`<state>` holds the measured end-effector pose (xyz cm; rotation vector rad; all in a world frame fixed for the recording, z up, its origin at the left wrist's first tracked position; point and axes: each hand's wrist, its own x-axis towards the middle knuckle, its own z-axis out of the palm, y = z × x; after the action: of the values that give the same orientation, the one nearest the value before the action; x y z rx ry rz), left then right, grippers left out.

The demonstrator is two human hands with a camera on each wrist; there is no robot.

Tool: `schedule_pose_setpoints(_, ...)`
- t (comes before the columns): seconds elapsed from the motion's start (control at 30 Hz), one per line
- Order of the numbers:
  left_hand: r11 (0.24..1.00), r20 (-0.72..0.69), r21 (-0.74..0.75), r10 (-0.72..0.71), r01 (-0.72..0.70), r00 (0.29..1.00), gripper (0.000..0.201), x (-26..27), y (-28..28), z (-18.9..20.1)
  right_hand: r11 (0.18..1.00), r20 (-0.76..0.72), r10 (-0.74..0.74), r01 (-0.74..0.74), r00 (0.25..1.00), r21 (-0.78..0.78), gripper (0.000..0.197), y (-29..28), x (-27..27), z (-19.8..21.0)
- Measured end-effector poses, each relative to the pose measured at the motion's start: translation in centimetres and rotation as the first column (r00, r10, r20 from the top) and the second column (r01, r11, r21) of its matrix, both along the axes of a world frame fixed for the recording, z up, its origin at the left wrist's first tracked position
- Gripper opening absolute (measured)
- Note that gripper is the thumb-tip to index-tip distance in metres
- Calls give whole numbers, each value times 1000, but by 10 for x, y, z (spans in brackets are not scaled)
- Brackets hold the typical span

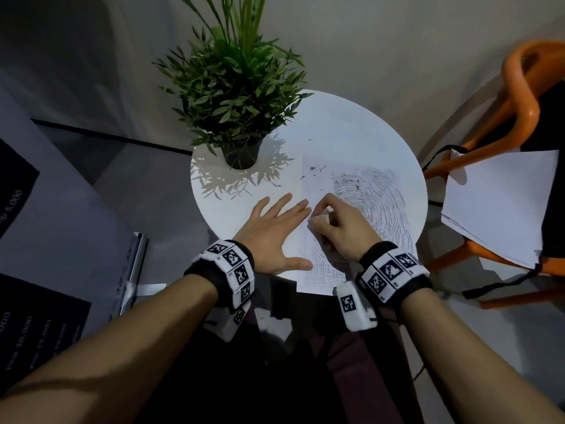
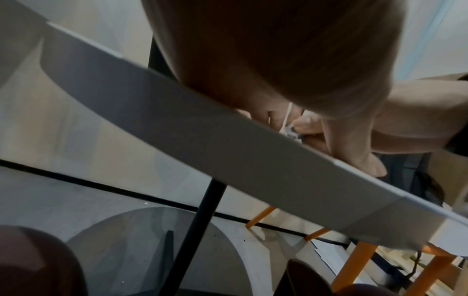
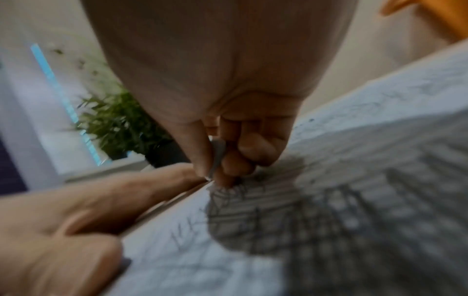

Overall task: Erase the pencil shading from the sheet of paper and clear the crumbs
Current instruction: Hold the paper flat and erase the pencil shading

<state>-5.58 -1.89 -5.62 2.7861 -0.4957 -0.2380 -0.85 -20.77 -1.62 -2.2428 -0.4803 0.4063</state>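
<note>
A sheet of paper (image 1: 376, 191) covered in pencil shading lies on the round white table (image 1: 351, 123), its near edge hanging over the rim. My right hand (image 1: 333, 224) pinches a small white eraser (image 1: 322, 215) against the sheet's left part; the eraser (image 3: 217, 154) shows grey between thumb and curled fingers of my right hand (image 3: 228, 160). My left hand (image 1: 275, 228) lies flat with spread fingers on the table, fingertips on the paper's left edge. Dark eraser crumbs (image 1: 321, 169) lie scattered over the sheet's far part and the table beyond.
A potted green plant (image 1: 235, 99) stands on the table's far left. An orange chair (image 1: 519, 87) at the right carries a stack of white papers (image 1: 498, 203). The table's black leg (image 2: 200, 230) and round base show below. My knees are under the near edge.
</note>
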Motion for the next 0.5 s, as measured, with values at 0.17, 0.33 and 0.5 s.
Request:
schedule_pose_setpoints(0.17, 996, -24, -86, 14, -16, 1000, 112, 2, 0, 2, 936, 227, 264, -193, 937, -294, 8, 12, 10, 2)
schedule_pose_setpoints(0.33, 997, -36, -74, 29, -31, 999, 106, 1, -2, 4, 837, 148, 445, -351, 883, -419, 5, 10, -5, 4)
schedule_pose_setpoints(0.5, 996, -22, -86, 2, -4, 1000, 106, 1, -1, 4, 888, 169, 326, -240, 930, -392, 17, 19, 0, 12)
